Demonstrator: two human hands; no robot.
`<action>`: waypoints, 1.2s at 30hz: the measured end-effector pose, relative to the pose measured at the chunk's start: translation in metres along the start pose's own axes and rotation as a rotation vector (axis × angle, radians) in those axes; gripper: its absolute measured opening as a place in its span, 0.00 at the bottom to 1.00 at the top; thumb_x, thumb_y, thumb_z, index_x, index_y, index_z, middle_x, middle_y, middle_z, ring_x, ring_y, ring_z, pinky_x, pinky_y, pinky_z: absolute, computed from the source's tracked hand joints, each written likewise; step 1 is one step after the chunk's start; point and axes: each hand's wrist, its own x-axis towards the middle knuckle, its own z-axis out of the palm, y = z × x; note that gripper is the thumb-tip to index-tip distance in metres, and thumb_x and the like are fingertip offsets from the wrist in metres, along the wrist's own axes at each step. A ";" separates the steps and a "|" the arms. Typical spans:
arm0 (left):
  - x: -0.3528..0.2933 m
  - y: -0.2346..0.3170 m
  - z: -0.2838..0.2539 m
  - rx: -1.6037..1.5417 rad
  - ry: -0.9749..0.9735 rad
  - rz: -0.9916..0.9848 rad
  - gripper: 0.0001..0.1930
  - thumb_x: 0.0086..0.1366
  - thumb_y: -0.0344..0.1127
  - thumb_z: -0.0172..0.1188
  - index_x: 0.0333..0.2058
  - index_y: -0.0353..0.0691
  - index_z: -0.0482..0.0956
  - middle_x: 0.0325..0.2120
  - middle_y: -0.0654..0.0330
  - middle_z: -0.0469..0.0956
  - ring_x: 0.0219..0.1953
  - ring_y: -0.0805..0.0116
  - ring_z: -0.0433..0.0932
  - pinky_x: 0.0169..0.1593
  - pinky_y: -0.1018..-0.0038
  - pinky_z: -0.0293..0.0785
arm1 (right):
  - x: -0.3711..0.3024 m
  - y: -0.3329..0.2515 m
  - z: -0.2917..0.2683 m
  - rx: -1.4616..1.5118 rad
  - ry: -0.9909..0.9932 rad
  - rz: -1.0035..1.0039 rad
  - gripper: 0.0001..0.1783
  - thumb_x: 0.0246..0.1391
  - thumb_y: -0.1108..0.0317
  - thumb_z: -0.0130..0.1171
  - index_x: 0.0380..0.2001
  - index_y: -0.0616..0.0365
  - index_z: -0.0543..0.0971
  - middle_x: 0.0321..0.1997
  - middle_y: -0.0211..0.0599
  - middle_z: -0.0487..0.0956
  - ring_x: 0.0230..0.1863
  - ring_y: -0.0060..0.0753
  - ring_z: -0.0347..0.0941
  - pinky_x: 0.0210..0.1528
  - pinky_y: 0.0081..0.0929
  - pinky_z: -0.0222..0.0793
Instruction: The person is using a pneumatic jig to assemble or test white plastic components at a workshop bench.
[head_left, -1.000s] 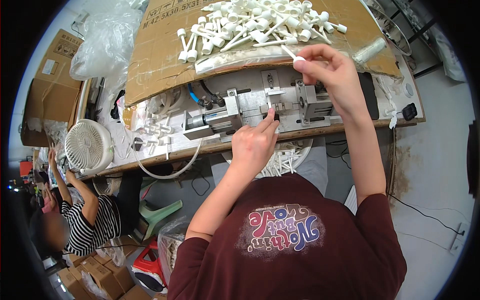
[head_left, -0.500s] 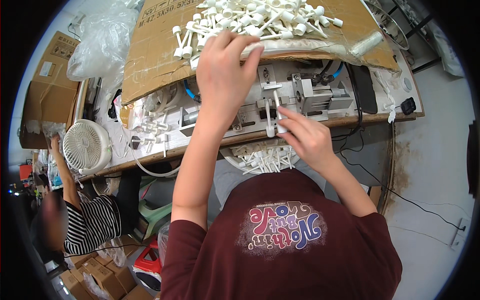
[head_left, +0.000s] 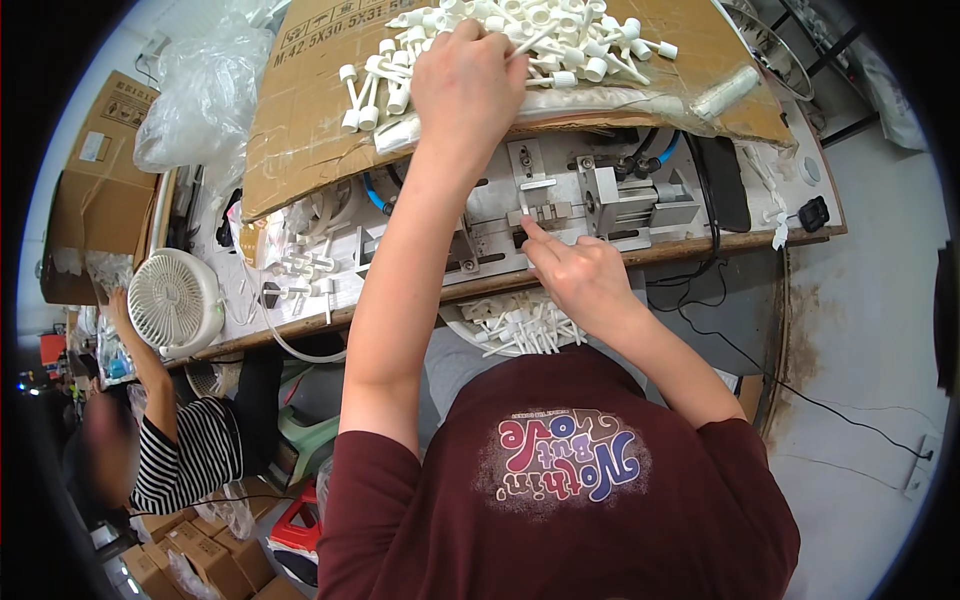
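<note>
My left hand reaches over the pile of white plastic sticks with cup-shaped ends. Its fingers bend down among them, and the fingertips are hidden, so I cannot tell whether it grips one. Below it, my right hand is at the small metal jig near the bench edge. Its fingers are drawn together, the index finger pointing into the jig. A thin white stick rises from that fingertip; its lower part is hidden by the fingers.
Metal cylinder clamps flank the jig. A cardboard sheet bears the pile. Under the bench edge a basin holds more white sticks. A white fan stands left; beyond it a person in a striped shirt works. Black cables hang right.
My left hand has moved up and slightly right, onto the pile. My right hand has shifted left to the jig; the two capped sticks that stood by its fingers no longer show there.
</note>
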 end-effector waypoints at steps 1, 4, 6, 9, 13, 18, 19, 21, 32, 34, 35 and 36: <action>0.002 0.002 -0.012 -0.014 -0.002 -0.040 0.08 0.55 0.39 0.67 0.27 0.41 0.85 0.25 0.61 0.79 0.28 0.61 0.79 0.34 0.66 0.73 | -0.001 0.000 0.001 -0.005 0.002 0.006 0.10 0.42 0.71 0.66 0.31 0.56 0.78 0.51 0.35 0.83 0.16 0.33 0.70 0.22 0.24 0.68; -0.003 -0.003 -0.035 -0.166 0.069 -0.149 0.08 0.59 0.39 0.65 0.30 0.41 0.85 0.24 0.61 0.80 0.24 0.62 0.80 0.30 0.68 0.74 | 0.001 0.003 -0.001 0.056 0.004 -0.001 0.11 0.43 0.70 0.67 0.32 0.57 0.78 0.48 0.35 0.84 0.17 0.33 0.72 0.23 0.25 0.69; -0.010 -0.001 -0.055 -0.277 0.046 -0.248 0.10 0.61 0.36 0.68 0.35 0.34 0.85 0.30 0.58 0.82 0.27 0.69 0.83 0.30 0.76 0.79 | 0.005 0.009 -0.007 0.181 0.006 0.023 0.12 0.44 0.68 0.68 0.34 0.57 0.79 0.46 0.34 0.84 0.18 0.32 0.74 0.23 0.26 0.70; -0.027 0.014 -0.084 -0.539 0.084 -0.378 0.09 0.58 0.36 0.69 0.35 0.38 0.83 0.30 0.61 0.79 0.23 0.71 0.79 0.26 0.75 0.72 | 0.025 0.025 -0.027 0.418 0.080 0.161 0.16 0.46 0.65 0.71 0.39 0.56 0.82 0.37 0.34 0.84 0.20 0.26 0.74 0.25 0.23 0.71; -0.060 0.028 -0.112 -0.531 -0.042 -0.320 0.13 0.53 0.35 0.75 0.35 0.38 0.83 0.31 0.63 0.75 0.26 0.78 0.76 0.21 0.81 0.72 | 0.078 0.065 -0.058 0.140 0.448 0.160 0.10 0.51 0.62 0.67 0.34 0.53 0.83 0.35 0.32 0.82 0.23 0.28 0.77 0.27 0.26 0.72; -0.117 0.049 -0.114 -0.607 -0.198 -0.149 0.15 0.52 0.28 0.73 0.39 0.34 0.82 0.46 0.54 0.76 0.37 0.68 0.81 0.35 0.74 0.84 | 0.125 0.106 -0.057 -0.159 0.394 -0.003 0.13 0.51 0.63 0.67 0.41 0.52 0.82 0.40 0.29 0.83 0.41 0.34 0.74 0.44 0.32 0.68; -0.133 0.050 -0.110 -0.528 -0.216 -0.069 0.15 0.52 0.27 0.72 0.40 0.33 0.82 0.48 0.52 0.76 0.37 0.65 0.82 0.36 0.71 0.83 | 0.127 0.112 -0.049 -0.173 0.336 0.003 0.13 0.51 0.63 0.66 0.41 0.52 0.82 0.39 0.29 0.83 0.42 0.35 0.73 0.46 0.32 0.67; -0.162 0.052 -0.100 -0.513 -0.262 -0.115 0.16 0.52 0.27 0.71 0.41 0.31 0.81 0.51 0.51 0.76 0.36 0.64 0.83 0.37 0.69 0.81 | 0.124 0.116 -0.041 -0.171 0.264 0.004 0.13 0.52 0.64 0.66 0.41 0.52 0.82 0.39 0.29 0.82 0.43 0.35 0.73 0.48 0.33 0.66; -0.185 0.055 -0.062 -0.244 -0.323 -0.054 0.15 0.51 0.30 0.71 0.38 0.37 0.83 0.46 0.57 0.80 0.26 0.66 0.80 0.30 0.74 0.78 | 0.096 0.063 -0.060 0.245 0.427 0.163 0.12 0.52 0.69 0.68 0.41 0.56 0.83 0.35 0.30 0.81 0.30 0.22 0.77 0.29 0.20 0.75; -0.182 0.056 -0.064 -0.175 -0.334 -0.005 0.15 0.50 0.31 0.72 0.38 0.39 0.84 0.49 0.59 0.81 0.24 0.67 0.79 0.29 0.74 0.76 | 0.086 0.059 -0.063 0.376 0.393 0.244 0.11 0.53 0.71 0.67 0.40 0.58 0.83 0.38 0.30 0.80 0.32 0.19 0.77 0.31 0.19 0.77; -0.178 0.055 -0.066 -0.144 -0.357 0.021 0.15 0.49 0.32 0.72 0.38 0.40 0.84 0.49 0.60 0.81 0.23 0.67 0.78 0.29 0.75 0.76 | 0.081 0.058 -0.064 0.442 0.375 0.284 0.11 0.53 0.71 0.67 0.40 0.59 0.83 0.39 0.30 0.80 0.33 0.17 0.76 0.32 0.19 0.78; -0.173 0.054 -0.069 -0.109 -0.378 0.046 0.16 0.49 0.33 0.72 0.38 0.41 0.85 0.50 0.61 0.81 0.21 0.67 0.78 0.28 0.75 0.75 | 0.077 0.055 -0.065 0.489 0.358 0.301 0.11 0.53 0.73 0.66 0.41 0.59 0.83 0.40 0.31 0.78 0.34 0.19 0.77 0.34 0.19 0.79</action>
